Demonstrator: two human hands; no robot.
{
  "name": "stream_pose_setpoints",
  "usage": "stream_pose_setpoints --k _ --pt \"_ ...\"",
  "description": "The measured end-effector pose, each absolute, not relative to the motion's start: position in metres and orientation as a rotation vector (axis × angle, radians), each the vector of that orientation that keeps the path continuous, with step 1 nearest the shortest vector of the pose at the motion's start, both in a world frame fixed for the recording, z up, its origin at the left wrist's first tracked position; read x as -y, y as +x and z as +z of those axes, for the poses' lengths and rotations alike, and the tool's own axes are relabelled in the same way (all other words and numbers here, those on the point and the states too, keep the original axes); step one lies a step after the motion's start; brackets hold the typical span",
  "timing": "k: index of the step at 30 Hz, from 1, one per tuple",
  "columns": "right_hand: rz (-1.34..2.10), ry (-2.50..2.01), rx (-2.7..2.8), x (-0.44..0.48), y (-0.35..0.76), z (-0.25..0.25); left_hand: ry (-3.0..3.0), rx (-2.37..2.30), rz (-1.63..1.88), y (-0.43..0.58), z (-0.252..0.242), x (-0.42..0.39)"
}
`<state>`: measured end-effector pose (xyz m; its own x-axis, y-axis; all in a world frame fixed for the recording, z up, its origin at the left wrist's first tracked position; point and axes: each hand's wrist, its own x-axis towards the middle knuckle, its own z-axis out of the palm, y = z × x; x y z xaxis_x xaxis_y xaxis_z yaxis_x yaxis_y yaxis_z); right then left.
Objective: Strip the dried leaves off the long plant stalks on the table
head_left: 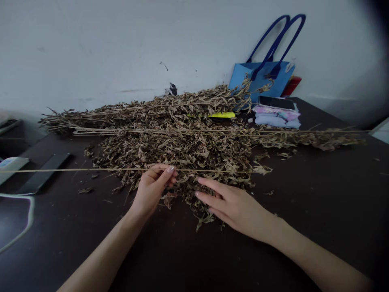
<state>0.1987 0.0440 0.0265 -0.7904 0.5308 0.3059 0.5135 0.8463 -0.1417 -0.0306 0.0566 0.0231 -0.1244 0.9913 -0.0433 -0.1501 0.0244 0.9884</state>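
My left hand [156, 182] pinches a long, thin dried stem [75, 169] between thumb and fingers. The stem runs level across the view, mostly bare on the left, with a few curled leaves at its right tip. Just to the right, my right hand [229, 202] has its fingers apart, palm down, over loose dry leaves. Whether its fingertips touch the leaves I cannot tell. Beneath and beyond both hands spreads a pile of crumpled brown leaves [182, 150]. Behind it lies a bundle of dried leafy stalks [146, 107].
A blue bag [261, 77] with dark handles leans on the wall at the back right. Before it, a phone [276, 103] rests on a folded cloth packet [276, 117]. At left are a dark flat slab [45, 172], a white device [12, 164] and a white cable [30, 215] on the dark table [322, 194].
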Motion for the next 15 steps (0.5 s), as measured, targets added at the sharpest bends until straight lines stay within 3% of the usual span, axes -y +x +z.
stream_pose_setpoints --k 8,15 --pt "-0.023 -1.066 2.584 -0.060 0.202 0.001 1.017 -1.174 1.350 -0.035 0.019 -0.059" --pt "0.034 -1.067 2.597 -0.047 0.199 0.014 0.993 -1.146 1.383 -0.038 0.022 -0.062"
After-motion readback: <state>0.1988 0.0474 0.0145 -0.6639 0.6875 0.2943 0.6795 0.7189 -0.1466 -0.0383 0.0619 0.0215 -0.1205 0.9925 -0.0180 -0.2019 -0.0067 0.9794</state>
